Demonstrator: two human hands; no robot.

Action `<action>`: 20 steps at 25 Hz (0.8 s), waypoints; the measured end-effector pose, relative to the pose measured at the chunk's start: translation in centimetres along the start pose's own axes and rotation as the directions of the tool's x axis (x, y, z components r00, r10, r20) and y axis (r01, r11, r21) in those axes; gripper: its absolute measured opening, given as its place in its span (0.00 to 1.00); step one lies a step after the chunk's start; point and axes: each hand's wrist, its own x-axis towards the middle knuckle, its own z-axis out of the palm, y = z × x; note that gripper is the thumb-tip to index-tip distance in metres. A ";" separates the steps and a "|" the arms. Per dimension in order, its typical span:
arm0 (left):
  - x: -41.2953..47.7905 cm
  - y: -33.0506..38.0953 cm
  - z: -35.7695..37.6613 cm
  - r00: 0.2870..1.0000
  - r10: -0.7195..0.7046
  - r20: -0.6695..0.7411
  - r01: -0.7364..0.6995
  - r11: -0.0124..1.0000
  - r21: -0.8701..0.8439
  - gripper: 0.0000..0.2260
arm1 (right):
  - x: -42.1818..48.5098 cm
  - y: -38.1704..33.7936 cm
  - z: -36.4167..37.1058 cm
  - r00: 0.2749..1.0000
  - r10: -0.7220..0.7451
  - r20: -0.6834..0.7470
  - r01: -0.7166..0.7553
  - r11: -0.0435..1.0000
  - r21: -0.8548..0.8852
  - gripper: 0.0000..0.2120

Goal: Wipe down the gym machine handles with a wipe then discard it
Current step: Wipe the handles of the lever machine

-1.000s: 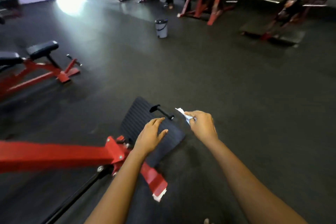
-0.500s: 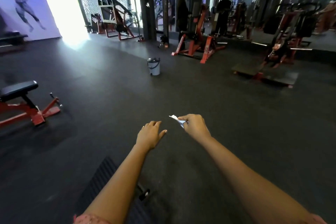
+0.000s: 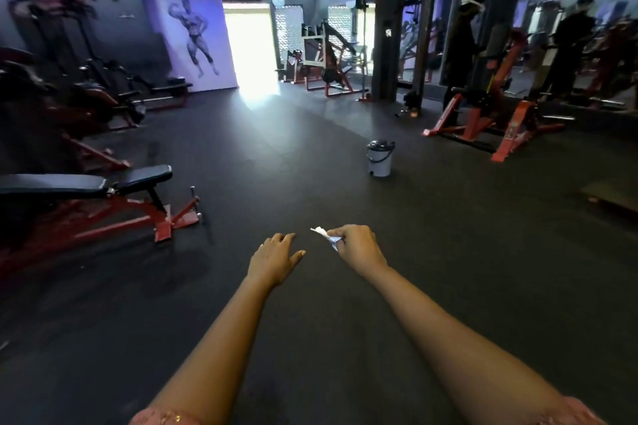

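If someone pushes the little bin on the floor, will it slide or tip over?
The bin looks small, so it is probably light and would slide easily. It stands taller than it is wide, so a push near the top may tip it.

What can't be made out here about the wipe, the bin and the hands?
Head view only:
- wipe: mostly hidden inside the right hand; only a crumpled white corner shows, so its size and dirtiness are unknown.
- bin: too small and blurred to tell if its lid is open.
- left hand: palm faces down, underside hidden.
- red machine beyond the bin: blurred and dark, handles indistinct.
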 end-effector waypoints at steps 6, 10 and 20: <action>10.3 -7.6 0.1 0.935 -0.349 -0.058 0.345 0.936 -0.072 0.24 | 16.5 -1.6 5.2 0.945 -0.284 0.162 0.278 0.959 0.058 0.15; 13.8 -12.4 -1.7 0.809 -0.580 -0.097 0.569 0.813 -0.119 0.25 | 26.1 -4.8 8.6 0.849 -0.456 0.267 0.443 0.890 0.109 0.16; 13.4 -27.8 -5.2 0.408 -0.893 -0.189 0.880 0.440 -0.178 0.25 | 36.6 -20.4 23.8 0.476 -0.793 0.380 0.674 0.607 0.421 0.15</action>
